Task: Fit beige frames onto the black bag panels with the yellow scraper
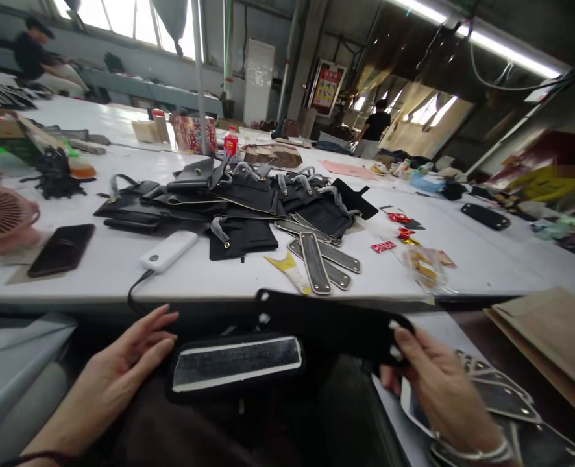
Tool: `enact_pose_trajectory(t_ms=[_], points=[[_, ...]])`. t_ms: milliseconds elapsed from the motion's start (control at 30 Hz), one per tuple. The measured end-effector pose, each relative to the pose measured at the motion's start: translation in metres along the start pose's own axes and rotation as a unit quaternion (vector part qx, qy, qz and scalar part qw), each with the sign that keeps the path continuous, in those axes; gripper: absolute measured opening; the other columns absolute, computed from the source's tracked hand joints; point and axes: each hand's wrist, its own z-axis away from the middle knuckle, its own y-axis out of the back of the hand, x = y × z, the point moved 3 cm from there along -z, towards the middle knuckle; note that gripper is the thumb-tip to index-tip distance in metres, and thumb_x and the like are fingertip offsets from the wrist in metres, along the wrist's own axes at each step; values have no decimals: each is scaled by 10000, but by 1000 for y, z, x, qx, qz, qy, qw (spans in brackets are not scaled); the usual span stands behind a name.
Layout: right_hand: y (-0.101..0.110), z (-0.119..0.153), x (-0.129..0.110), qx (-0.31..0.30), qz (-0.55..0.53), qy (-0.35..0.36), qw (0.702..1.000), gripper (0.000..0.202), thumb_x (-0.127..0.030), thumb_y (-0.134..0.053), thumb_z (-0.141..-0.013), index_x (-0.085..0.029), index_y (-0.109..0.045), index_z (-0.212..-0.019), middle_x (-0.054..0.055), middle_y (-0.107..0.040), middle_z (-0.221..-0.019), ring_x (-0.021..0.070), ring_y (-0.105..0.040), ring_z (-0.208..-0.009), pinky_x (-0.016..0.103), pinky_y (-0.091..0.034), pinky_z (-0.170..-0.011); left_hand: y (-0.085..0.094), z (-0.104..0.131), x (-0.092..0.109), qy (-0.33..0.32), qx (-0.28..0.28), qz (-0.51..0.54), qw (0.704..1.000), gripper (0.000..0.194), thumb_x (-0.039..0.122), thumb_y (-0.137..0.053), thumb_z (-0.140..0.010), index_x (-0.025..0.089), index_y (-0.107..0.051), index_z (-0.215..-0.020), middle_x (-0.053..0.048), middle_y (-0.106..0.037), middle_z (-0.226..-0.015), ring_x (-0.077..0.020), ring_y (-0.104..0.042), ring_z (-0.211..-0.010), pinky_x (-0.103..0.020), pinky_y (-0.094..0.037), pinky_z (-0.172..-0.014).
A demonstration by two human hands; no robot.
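Between thumb and fingers, my right hand [428, 370] grips one end of a long black strip with rounded ends [331, 324]; pale spots show near its corners. My left hand [126, 363] hovers at the left with fingers apart and nothing in them. Just right of it, on my lap, lies a black bag piece [239, 364] whose upward face has a dark panel with white edging. Beyond the table edge, several grey strips with light borders and metal studs [315, 263] overlap next to a yellow-and-white scrap [290, 271].
Black bags [229, 194] are heaped on the white table [219, 279]. Nearer left are a phone [62, 250], a white power bank [169, 251] with a cable and a pink fan [0, 217]. More studded strips [501, 395] and brown paper [555, 337] lie at lower right. Two people are in the background.
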Motion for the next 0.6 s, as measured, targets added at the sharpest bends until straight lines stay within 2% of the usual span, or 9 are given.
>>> enact_pose_trajectory(t_ms=[33, 100, 167, 233, 300, 367, 500, 600], points=[[-26, 5, 9, -48, -36, -31, 998, 420, -612, -632, -777, -204, -539, -807, -44, -532, -542, 135, -549, -395, 225, -409, -341, -10, 8, 6, 28, -58, 47, 997, 832, 738, -608, -674, 205, -531, -1309, -71, -700, -1140, -245, -679, -934, -322, -558, -825], [-64, 15, 31, -128, -80, -78, 985, 402, -588, -598, -823, -194, -521, -798, -64, -510, -554, 113, -552, -365, 183, -381, -314, -27, 28, 10, 98, -159, 125, 974, 716, 714, -598, -704, 215, -608, -1218, -60, -733, -960, -242, -688, -837, -306, -584, -723], [-88, 21, 57, -183, -104, -116, 970, 399, -581, -555, -857, -184, -525, -819, -65, -515, -593, 101, -570, -368, 155, -372, -308, -37, 48, 5, 169, -179, 173, 954, 550, 671, -605, -731, 222, -686, -1037, -26, -691, -734, -197, -654, -627, -248, -553, -511], [-99, 22, 81, -209, -124, -150, 958, 415, -593, -572, -841, -181, -528, -825, -64, -524, -627, 101, -585, -379, 150, -383, -309, -41, 60, -5, 208, -129, 194, 950, 471, 640, -638, -721, 216, -684, -922, 10, -614, -615, -144, -566, -480, -199, -460, -365], [-103, 18, 99, -196, -136, -177, 955, 450, -614, -639, -776, -181, -516, -784, -60, -532, -639, 106, -584, -382, 159, -389, -302, -42, 63, -13, 205, -65, 191, 958, 457, 631, -677, -686, 206, -662, -854, 29, -573, -579, -126, -534, -457, -178, -428, -336], [-103, 11, 111, -162, -126, -192, 960, 487, -632, -691, -710, -183, -504, -733, -53, -539, -636, 106, -569, -380, 170, -385, -297, -44, 59, -17, 195, -35, 179, 964, 451, 624, -702, -658, 194, -645, -783, 33, -560, -571, -129, -540, -477, -178, -439, -350], [-101, -4, 116, -99, -27, -172, 980, 518, -667, -709, -648, -177, -542, -674, -58, -497, -540, 70, -473, -350, 156, -303, -296, -47, 46, -25, 204, -35, 168, 964, 449, 617, -714, -642, 184, -623, -721, 29, -577, -589, -140, -556, -506, -213, -481, -424], [-100, -12, 110, -36, 31, -135, 990, 511, -653, -730, -621, -177, -547, -603, -83, -382, -438, 32, -340, -349, 149, -230, -330, -45, 39, -31, 188, 13, 127, 974, 460, 633, -670, -680, 193, -538, -651, 41, -550, -530, -125, -516, -446, -205, -418, -407]])
